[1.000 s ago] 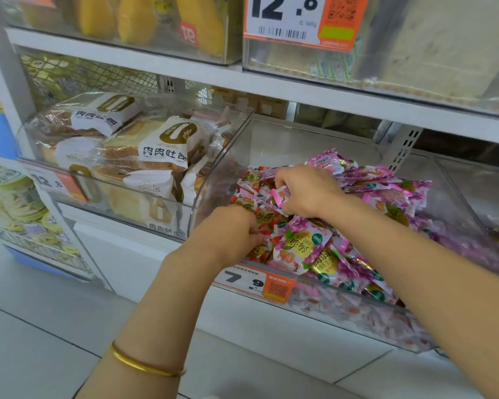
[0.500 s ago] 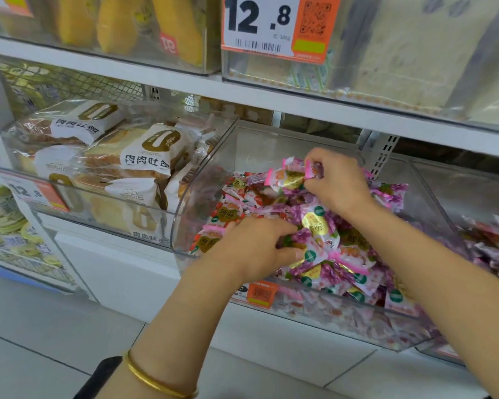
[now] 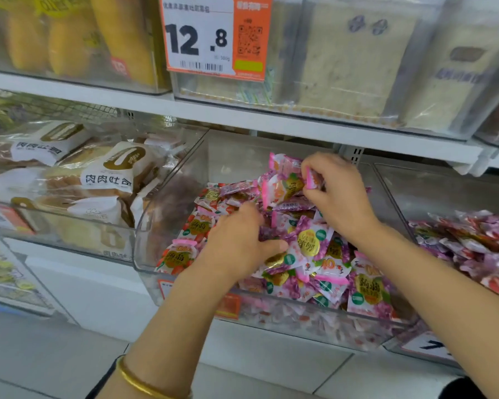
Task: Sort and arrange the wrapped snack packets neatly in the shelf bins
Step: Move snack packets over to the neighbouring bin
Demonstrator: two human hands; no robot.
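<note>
At the middle bin point(image 3: 144, 228) of the lower shelf, both hands are inside the heap of packets point(image 3: 308, 249).

Right hand point(image 3: 340, 194): fingertips clamped on a pink packet point(image 3: 285, 182), which is lifted clear of the heap toward the back of the bin.

Left hand point(image 3: 236, 243): palm down on the front-left of the heap. Its fingers are curled in among the packets and blurred, so I cannot tell whether it grips any.

Packets lie jumbled, red-printed ones to the left, purple ones front and right (a further mixed lot sits in the right bin point(image 3: 473, 243)).

Assessment: the step in hand appears to be picking out one kind and regrouping it.

Recommended practice:
- Pinch each packet by its crimped end, not its belly, since the film looks slippery.
- Set the lifted packet flat among its like at the back, label up.
- Use the left hand to hold the front slope down, so nothing slides over the low front rim.
</note>
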